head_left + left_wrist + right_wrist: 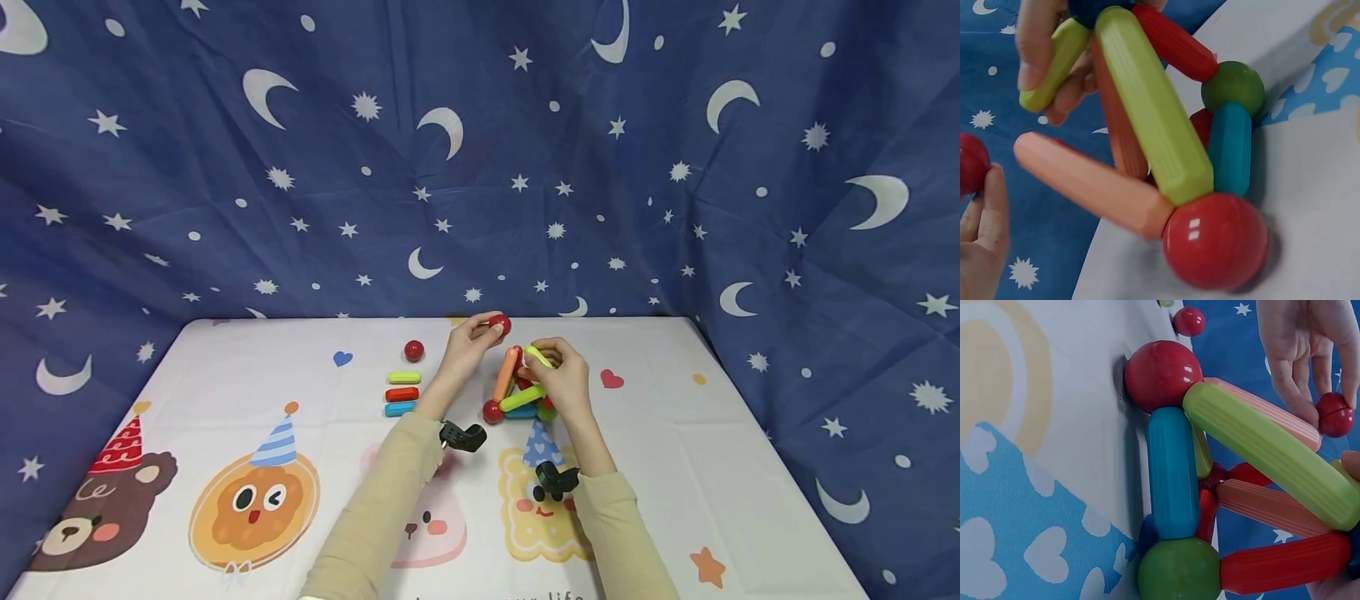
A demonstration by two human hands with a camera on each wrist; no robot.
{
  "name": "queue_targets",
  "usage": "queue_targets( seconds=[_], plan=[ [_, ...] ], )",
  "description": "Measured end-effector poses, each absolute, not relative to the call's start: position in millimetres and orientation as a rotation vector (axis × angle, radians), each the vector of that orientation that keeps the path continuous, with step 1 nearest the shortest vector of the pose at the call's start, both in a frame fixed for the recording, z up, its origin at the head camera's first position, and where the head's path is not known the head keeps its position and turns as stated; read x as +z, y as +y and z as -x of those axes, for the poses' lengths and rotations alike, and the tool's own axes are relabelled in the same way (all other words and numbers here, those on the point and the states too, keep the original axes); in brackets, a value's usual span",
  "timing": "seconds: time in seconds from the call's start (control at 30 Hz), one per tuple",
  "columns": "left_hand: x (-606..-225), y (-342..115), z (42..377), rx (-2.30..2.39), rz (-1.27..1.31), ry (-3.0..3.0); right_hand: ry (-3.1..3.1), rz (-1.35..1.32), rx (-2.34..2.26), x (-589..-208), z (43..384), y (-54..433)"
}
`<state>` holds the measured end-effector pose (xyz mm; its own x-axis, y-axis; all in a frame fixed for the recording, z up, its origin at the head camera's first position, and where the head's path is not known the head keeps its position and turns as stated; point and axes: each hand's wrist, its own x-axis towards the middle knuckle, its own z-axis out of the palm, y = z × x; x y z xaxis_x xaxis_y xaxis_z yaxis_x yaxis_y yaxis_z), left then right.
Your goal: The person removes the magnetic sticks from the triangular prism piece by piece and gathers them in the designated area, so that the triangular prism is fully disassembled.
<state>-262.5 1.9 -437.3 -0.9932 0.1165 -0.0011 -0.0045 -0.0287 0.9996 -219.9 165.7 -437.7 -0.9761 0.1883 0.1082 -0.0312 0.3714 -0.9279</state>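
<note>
A red ball (500,324) is pinched between the fingertips and thumb of my left hand (468,340), above the table's back edge. My right hand (567,379) grips a short yellow-green rod (1054,65) at the top of a frame of rods and balls, beside a dark blue ball (1355,547). From that top, a long yellow-green rod (1154,106) slopes down to a red corner ball (1216,240). A blue rod (1173,472) joins this corner to a green ball (1179,572). One salmon rod (1091,181) rises from the red corner, its upper end touching no ball.
Left of the hands lie a loose red ball (414,351), a yellow-green rod (404,378), a red rod (402,394) and a blue rod (400,409). A white cartoon-print cloth (337,467) covers the table; a dark blue starry curtain (480,208) hangs behind.
</note>
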Motion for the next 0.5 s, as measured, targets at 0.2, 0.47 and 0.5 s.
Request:
queue_targets(
  seconds=[0.2, 0.47, 0.5],
  plan=[
    [-433.7, -19.9, 257.1, 2.168, -0.146, 2.105, -2.44, 0.143, 1.655, -438.3, 220.9, 165.3],
    [-428.8, -67.3, 253.7, 2.074, -0.112, 2.235, -2.465, 0.138, 1.679, -436.0, 218.5, 168.4],
    [-429.3, -73.3, 253.9, 2.059, -0.106, 2.253, -2.475, 0.141, 1.673, -435.5, 217.8, 168.9]
  ],
)
